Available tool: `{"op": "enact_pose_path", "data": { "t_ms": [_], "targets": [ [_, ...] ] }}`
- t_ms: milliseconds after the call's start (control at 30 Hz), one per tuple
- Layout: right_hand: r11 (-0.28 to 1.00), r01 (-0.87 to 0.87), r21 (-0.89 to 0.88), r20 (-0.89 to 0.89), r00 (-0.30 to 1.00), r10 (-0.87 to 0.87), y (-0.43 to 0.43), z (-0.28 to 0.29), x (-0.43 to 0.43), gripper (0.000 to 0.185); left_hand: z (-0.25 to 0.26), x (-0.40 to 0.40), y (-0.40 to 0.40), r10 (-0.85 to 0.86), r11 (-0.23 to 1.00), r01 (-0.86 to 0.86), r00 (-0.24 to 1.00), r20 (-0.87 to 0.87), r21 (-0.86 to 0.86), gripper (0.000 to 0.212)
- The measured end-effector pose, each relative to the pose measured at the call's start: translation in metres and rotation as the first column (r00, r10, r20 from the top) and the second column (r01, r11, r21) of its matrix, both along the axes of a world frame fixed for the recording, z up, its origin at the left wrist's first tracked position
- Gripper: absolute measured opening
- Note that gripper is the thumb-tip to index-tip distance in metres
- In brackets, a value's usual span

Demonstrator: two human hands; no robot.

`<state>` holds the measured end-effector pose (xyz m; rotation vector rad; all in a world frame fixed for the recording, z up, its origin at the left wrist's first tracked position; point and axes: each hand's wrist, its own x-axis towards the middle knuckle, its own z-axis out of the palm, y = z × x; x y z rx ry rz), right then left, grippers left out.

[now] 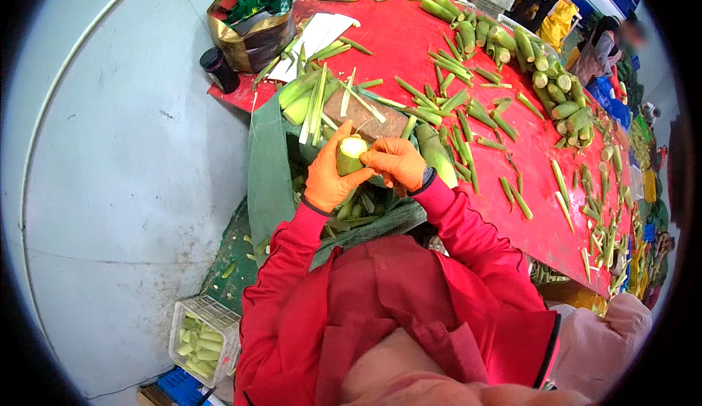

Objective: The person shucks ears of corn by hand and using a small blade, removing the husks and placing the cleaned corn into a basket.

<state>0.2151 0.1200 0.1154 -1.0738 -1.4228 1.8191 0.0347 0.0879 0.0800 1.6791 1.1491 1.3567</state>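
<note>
Both hands wear orange gloves at the table's near edge. My left hand (329,178) grips a thick green stalk piece (349,159), its pale cut end turned up. The thumb and fingers of my right hand (396,163) are pinched at the right side of that piece; whether they hold a peel or a small tool is hidden. Just beyond lies a brown block (367,112) with pale peel strips (315,104) on and beside it. A large green stalk (436,153) lies right of my right hand. Below the hands, an open green sack (269,159) holds green peelings.
The red table (395,49) carries scattered green leaf sheaths and a heap of green stalks (565,93). A dark cylindrical container (219,70) and a bag (249,27) stand at the left, near the wall. A white crate (233,340) of pale pieces sits on the floor. Other people are at the right.
</note>
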Motion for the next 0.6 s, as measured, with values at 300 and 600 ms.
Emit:
{"op": "enact_pose_path", "data": {
  "t_ms": [300, 600],
  "targets": [
    [1.0, -0.031, 0.003, 0.019, 0.999, 0.031, -0.037, -0.003, -0.032, 0.012, 0.006, -0.026, -0.054, 0.193, 0.974, -0.158, 0.955, -0.226, 0.165, 0.091],
    [0.997, -0.077, -0.006, 0.008, 0.997, 0.077, -0.046, 0.009, -0.042, 0.024, 0.006, -0.032, -0.067, 0.231, 0.962, -0.204, 0.963, -0.14, 0.18, 0.093]
  ]
}}
